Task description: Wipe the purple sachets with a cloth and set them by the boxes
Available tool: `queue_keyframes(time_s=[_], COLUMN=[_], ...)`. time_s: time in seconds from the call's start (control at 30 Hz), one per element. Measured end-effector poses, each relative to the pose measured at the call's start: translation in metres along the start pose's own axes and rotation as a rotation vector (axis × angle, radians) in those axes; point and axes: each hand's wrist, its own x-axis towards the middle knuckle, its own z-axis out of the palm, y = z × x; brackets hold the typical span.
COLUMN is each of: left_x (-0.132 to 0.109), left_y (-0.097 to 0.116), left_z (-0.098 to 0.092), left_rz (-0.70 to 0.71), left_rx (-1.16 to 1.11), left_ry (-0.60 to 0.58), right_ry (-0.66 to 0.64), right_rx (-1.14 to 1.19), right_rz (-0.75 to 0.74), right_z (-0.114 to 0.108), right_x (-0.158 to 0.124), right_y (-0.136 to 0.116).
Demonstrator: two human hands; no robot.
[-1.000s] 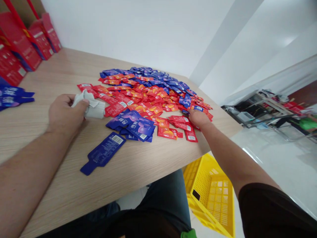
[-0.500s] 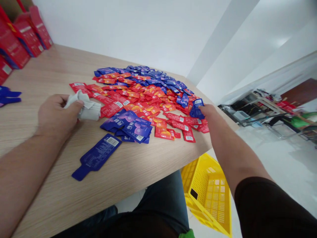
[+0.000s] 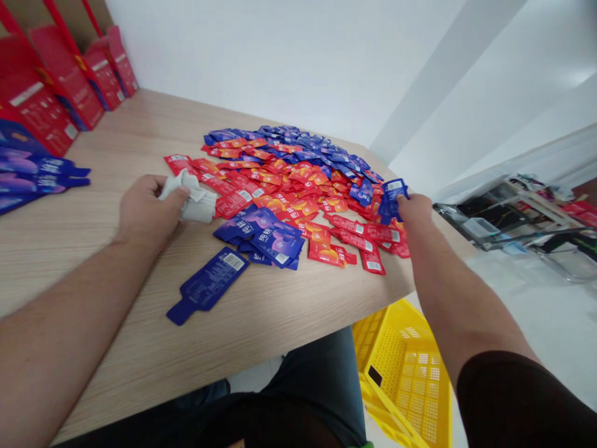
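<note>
My left hand (image 3: 152, 208) is closed on a folded white cloth or tissue (image 3: 198, 202), at the left edge of a wide heap of sachets. My right hand (image 3: 415, 208) pinches a blue sachet (image 3: 392, 196) at the heap's right end; whether it is one sachet or more I cannot tell. Red sachets (image 3: 301, 177) fill the middle of the heap, and blue sachets (image 3: 289, 140) lie along its back. In front is a small pile of blue sachets (image 3: 275, 242). A single blue sachet (image 3: 209, 283), barcode up, lies nearer to me.
Red boxes (image 3: 40, 106) stand in a row at the back left, with more blue sachets (image 3: 37, 174) before them. A white wall (image 3: 261, 62) closes off the table (image 3: 261, 317) behind. Below its right edge is a yellow crate (image 3: 410, 379). Shelving (image 3: 504, 211) stands further right.
The view has swung left, so everything sits further right in it and more red boxes show. Both hands keep their hold, and the right hand with the blue sachet stays at the heap's right end.
</note>
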Motion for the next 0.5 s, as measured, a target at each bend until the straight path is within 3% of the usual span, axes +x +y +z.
queue_keyframes(time_s=[0.13,0.27,0.37,0.43,0.5], left_x=[-0.001,-0.001,0.000,0.001,0.001], left_y=[-0.002,-0.004,-0.005,-0.006,-0.007], left_z=[0.002,0.003,0.003,0.003,0.003], left_rz=[0.026,0.026,0.029,0.029,0.030], left_rx=[-0.093,-0.144,-0.143,-0.147,-0.150], left_ry=[-0.016,-0.031,-0.040,-0.042,-0.049], right_ry=[0.084,-0.002,-0.244,-0.491,-0.632], right_rx=[0.208,0.451,0.820,1.034,1.071], right_rz=[-0.002,-0.130,-0.256,-0.266,-0.311], right_z=[-0.032,-0.042,-0.036,-0.028,-0.018], right_x=[-0.018,-0.045,-0.069,-0.086,-0.103], right_y=[-0.036,-0.085,-0.132,-0.166,-0.197])
